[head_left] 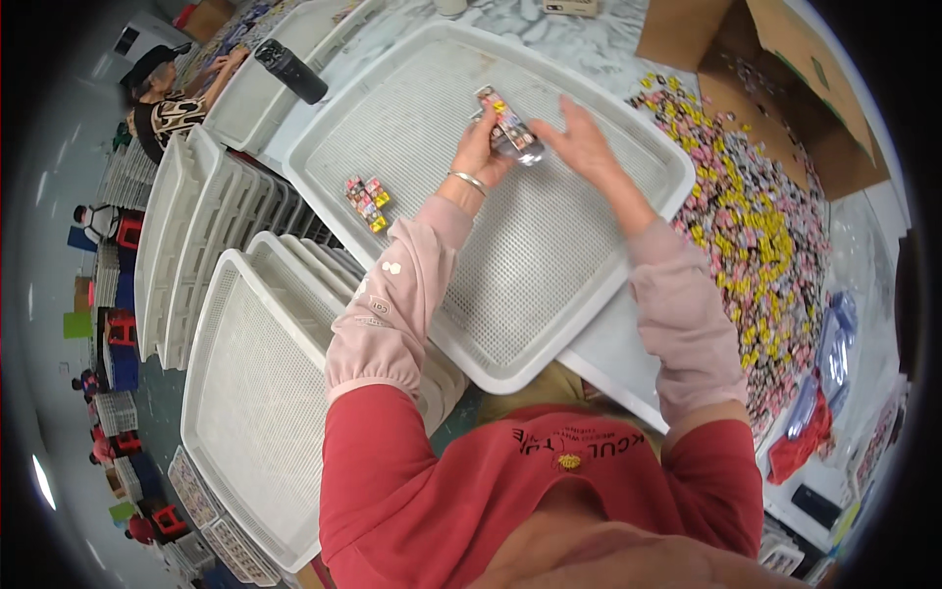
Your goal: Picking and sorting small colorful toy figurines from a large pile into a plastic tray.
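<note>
Stack: we see a short row of small colourful blocks, over tray's far middle.
L hand: grips stack.
R hand: fingers spread, touching stack end.
Tray: white mesh, mostly bare; small block cluster near left edge.

Small pieces in tray; heap right.

The row of small colourful pieces is partly covered by the fingers of the left hand. The cardboard box at far right is cut off by the picture's rim. Individual pieces in the heap are too small to be told apart.
</note>
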The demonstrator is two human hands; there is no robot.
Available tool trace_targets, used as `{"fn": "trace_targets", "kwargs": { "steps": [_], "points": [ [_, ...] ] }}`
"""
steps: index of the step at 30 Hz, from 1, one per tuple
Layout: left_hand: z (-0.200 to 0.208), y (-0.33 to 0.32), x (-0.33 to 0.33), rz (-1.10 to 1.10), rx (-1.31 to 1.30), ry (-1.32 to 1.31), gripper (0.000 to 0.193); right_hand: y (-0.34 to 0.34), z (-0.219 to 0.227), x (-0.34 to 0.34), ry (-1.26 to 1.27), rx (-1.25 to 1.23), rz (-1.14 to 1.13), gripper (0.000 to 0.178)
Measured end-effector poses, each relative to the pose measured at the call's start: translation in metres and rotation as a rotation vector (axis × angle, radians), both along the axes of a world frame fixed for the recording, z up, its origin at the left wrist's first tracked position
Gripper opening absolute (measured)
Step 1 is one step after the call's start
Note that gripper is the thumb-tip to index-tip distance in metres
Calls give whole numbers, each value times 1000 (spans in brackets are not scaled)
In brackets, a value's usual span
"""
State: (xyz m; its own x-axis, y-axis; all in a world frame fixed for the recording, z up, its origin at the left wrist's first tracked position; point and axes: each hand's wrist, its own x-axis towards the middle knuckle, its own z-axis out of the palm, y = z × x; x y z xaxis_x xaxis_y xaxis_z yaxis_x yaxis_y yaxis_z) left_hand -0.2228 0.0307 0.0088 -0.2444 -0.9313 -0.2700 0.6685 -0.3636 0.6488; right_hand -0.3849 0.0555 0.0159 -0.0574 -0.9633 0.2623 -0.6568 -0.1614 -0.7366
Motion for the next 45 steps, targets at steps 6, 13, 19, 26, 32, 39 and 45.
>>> {"fn": "trace_targets", "kwargs": {
  "steps": [6, 13, 19, 26, 32, 39, 45],
  "points": [
    [-14, -130, 61, 253, -35, -29, 47, -36, 17, -103, 606, -279, -144, 58],
    [-34, -242, 44, 479, 26, -391, 69, -29, -28, -107, 673, -120, -117, 54],
    [-35, -293, 48, 606, 137, -533, 78, -30, -18, -104, 613, -78, -54, 61],
    [-20, -288, 22, 477, 149, -1212, 66, -28, -20, -118, 615, -91, -20, 69],
    [-35, -293, 55, 452, 49, -1621, 68, -28, -17, -112, 587, -100, 11, 69],
    [-11, -249, -29, 593, 147, -2094, 51, -31, -25, -121, 588, -44, 50, 60],
    [14, -149, 119, 86, -425, -1433, 61, -43, -35, -117, 520, -401, -31, 40]
  ]
}}
